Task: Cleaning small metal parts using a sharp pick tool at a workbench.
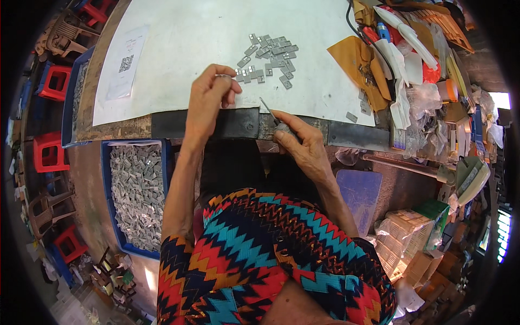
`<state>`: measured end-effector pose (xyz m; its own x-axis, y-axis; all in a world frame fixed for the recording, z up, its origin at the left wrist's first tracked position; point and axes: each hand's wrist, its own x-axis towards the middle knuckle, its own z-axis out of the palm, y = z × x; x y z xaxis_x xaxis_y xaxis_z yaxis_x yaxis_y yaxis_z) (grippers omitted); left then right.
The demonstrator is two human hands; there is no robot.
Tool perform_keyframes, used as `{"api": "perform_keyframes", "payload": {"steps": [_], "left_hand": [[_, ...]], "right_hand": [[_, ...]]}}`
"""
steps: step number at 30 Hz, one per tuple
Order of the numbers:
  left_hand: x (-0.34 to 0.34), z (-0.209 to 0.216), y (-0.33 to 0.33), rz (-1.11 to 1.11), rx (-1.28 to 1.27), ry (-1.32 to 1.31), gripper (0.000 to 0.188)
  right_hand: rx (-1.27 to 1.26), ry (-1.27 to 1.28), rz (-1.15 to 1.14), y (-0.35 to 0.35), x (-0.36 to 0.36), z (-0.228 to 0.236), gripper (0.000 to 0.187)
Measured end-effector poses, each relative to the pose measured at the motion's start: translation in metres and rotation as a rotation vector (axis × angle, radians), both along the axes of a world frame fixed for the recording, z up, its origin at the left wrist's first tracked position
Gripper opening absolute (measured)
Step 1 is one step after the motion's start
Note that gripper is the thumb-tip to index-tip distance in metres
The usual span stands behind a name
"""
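Zigzag-patterned clothing (260, 254) fills the lower frame, with both forearms rising from it to the bench edge.

Left hand (208, 100): raised over the near edge of the white sheet (189, 43), wrist bent forward, thumb and fingertips pinched together on what appears to be 1 small grey metal piece (223, 76). The pinch is narrow; the piece is largely hidden by the fingers, so its orientation cannot be told.

Right hand (303, 146): lower, resting near the dark metal strip (238, 123) along the bench front. Fingers are closed around the handle of a thin pointed tool (269, 110), its tip slanting up and left toward the left hand. Tip and piece are near one another but apart.

Work stock: a loose cluster of like grey pieces (269, 57) lies on the sheet just beyond the left hand. A blue tray (105, 162) at the person's left side, below bench level, holds many more.

Judgement on method: the piece wants holding by its edges, leaving its working face open to the tool. The right hand would do well to stay braced on the bench edge so the tip travels steadily. Pressure should be light, as a slip would drive the point toward the left fingertips.

Surroundings: mixed packaging and clutter (417, 70) crowds the right side of the bench.
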<state>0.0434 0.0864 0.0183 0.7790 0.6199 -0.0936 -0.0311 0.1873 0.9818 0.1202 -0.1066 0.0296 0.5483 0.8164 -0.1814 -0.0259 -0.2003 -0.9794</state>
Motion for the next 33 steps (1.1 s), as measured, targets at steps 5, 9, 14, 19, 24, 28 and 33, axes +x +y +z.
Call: {"api": "perform_keyframes", "payload": {"steps": [5, 9, 14, 19, 24, 28, 33], "left_hand": [[0.013, -0.017, 0.02, 0.046, 0.049, 0.153, 0.013], [0.026, -0.02, 0.011, 0.079, 0.805, 0.526, 0.025], [0.035, -0.025, 0.004, 0.093, 0.978, 0.639, 0.028], [0.041, -0.03, 0.009, 0.067, 0.992, 0.587, 0.021], [0.044, -0.033, 0.005, 0.038, 1.001, 0.561, 0.018], [0.045, -0.027, 0.007, 0.061, 0.9, 0.55, 0.016], [0.044, -0.019, 0.009, 0.024, 0.699, 0.581, 0.021]], "right_hand": [[0.05, 0.026, -0.003, -0.005, 0.001, -0.004, 0.034], [0.004, -0.005, -0.006, -0.009, -0.002, -0.005, 0.034], [-0.03, -0.037, 0.039, -0.016, 0.002, -0.013, 0.034], [-0.007, 0.009, 0.0, -0.015, 0.002, -0.01, 0.034], [-0.013, 0.024, -0.013, -0.014, 0.003, -0.012, 0.034], [0.007, -0.035, -0.02, -0.014, 0.003, -0.021, 0.034], [0.03, -0.108, -0.018, -0.011, 0.003, -0.025, 0.034]]}}
